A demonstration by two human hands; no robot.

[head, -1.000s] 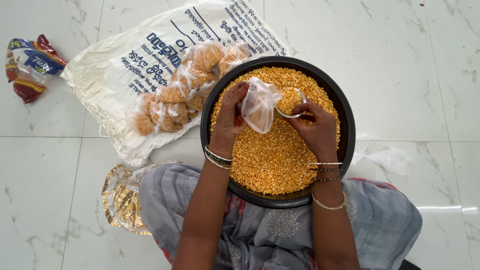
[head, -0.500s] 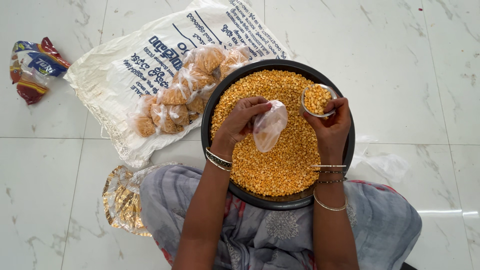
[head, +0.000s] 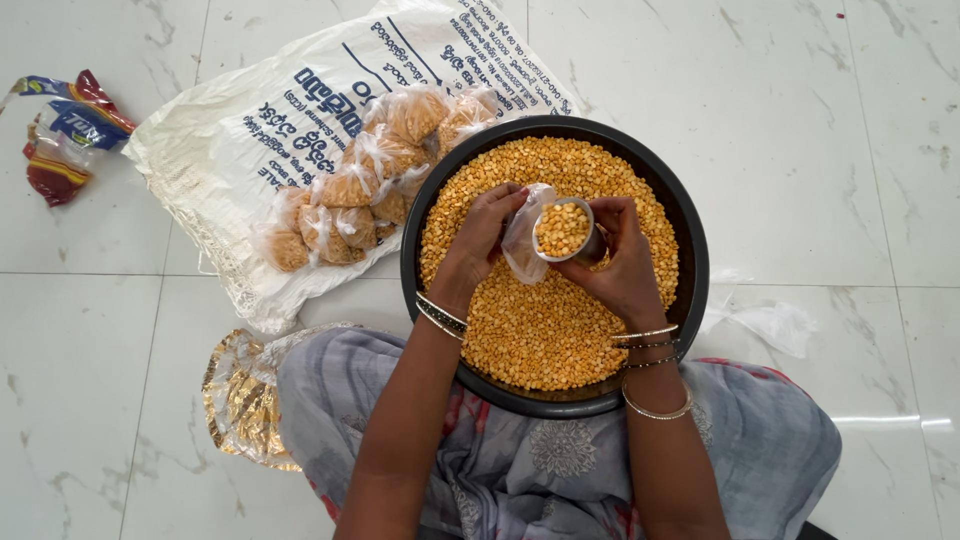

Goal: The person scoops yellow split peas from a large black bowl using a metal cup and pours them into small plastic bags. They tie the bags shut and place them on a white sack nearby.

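Seated on the pale marble-patterned tiled floor [head: 850,150], a person works over a wide, round black metal pan [head: 690,270] heaped with yellow split lentils [head: 540,330], the pan drawn up against the knees so both arms reach it without stretching. The right hand [head: 625,265] is closed around a small round steel cup [head: 565,230], brimful of the lentils and tipped toward the left. The left hand [head: 480,235] pinches a small clear plastic pouch [head: 522,245] by its mouth, the thin film pressed against the cup's rim — held there, it seems, so grain sliding off the cup falls into the pouch, and anything that misses drops back onto the heap below. Both hands hover close together just above the middle of the pan, bangles at each wrist.

Just beside the pan on the person's left, a cluster of small knotted clear pouches filled with lentils [head: 370,190] rests on a large white woven sack with blue printing [head: 260,130], spread flat as a clean mat. A crinkled gold-toned plastic wrapper [head: 240,395] lies against the person's grey patterned garment [head: 520,470]. Well apart at the far left sits a crumpled red-and-blue packet [head: 65,135] — and a scrap of clear film [head: 765,320] lies on the tiles to the pan's right.
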